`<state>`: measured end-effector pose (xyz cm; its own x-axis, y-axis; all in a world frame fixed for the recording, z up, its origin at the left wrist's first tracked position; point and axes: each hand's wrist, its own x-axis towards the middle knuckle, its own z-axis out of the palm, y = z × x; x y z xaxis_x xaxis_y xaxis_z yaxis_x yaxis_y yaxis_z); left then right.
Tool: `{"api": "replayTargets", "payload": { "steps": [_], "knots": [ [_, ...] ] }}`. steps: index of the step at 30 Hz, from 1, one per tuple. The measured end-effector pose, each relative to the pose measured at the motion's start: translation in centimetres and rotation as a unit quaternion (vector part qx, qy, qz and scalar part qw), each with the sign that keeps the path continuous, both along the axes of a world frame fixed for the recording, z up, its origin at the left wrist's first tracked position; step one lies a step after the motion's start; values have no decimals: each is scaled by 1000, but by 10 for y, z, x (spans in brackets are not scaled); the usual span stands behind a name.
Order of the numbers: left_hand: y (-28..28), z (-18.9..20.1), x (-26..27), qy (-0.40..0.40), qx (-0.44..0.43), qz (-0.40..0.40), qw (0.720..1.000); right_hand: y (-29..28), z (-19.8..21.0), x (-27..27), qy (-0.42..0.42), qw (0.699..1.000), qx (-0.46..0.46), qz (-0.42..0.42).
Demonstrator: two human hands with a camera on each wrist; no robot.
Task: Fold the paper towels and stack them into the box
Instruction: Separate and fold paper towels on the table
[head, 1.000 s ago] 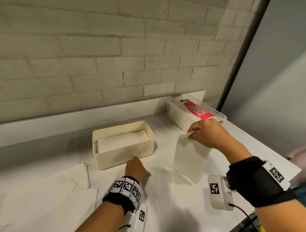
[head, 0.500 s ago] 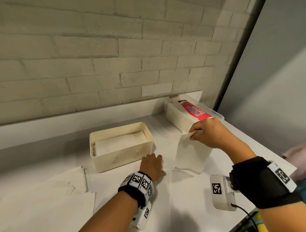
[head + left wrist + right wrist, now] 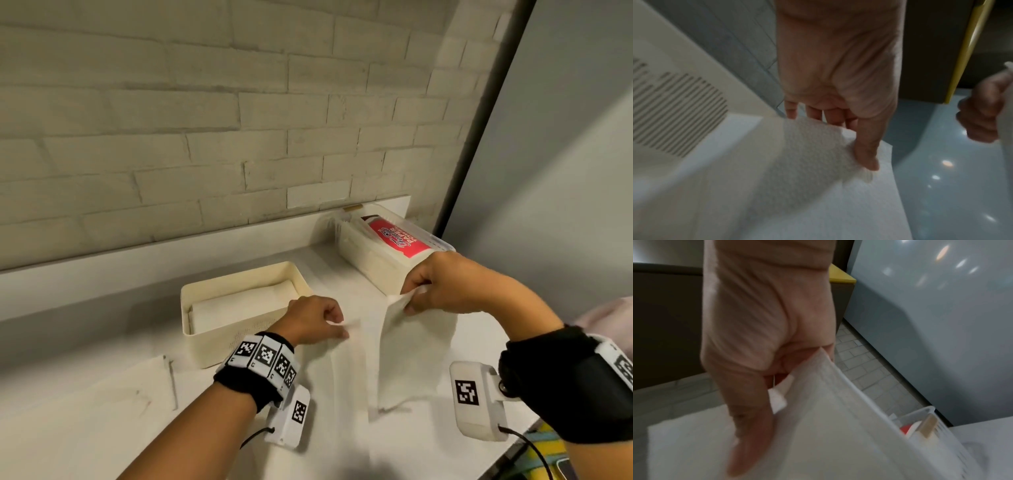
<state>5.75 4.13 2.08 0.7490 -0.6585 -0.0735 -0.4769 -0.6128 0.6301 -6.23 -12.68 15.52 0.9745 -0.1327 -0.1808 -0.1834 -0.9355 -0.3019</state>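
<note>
A white paper towel hangs half lifted over the white counter, its lower end on the surface. My right hand pinches its upper right corner; the thumb lies on the sheet. My left hand pinches the sheet's left edge, thumb on top of the towel and fingers under it. The cream box stands just left of that hand and holds folded towels. Its slotted front wall shows in the left wrist view.
A clear plastic basket with a red-labelled pack stands at the back right against the brick wall; its rim is near my right hand. Loose unfolded towels lie at the left. The counter edge runs at the lower right.
My left hand has moved right from the front of the box to the towel's left edge and taken hold of it. The right hand keeps its pinch on the towel.
</note>
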Motion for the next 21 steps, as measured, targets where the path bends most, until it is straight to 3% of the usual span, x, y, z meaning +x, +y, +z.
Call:
{"api": "replayTargets", "payload": {
  "steps": [7,13,18,21],
  "knots": [
    [1,15,-9,51,-87,-22,995,32,-42,30,41,996,-25,74],
    [10,-3,-12,21,-133,31,990,35,-78,41,56,998,-19,26],
    [26,-36,-9,-30,31,105,994,25,-86,42,60,998,-25,12],
    [39,-56,-13,-12,163,152,975,23,-89,42,53,998,-17,4]
  ]
}}
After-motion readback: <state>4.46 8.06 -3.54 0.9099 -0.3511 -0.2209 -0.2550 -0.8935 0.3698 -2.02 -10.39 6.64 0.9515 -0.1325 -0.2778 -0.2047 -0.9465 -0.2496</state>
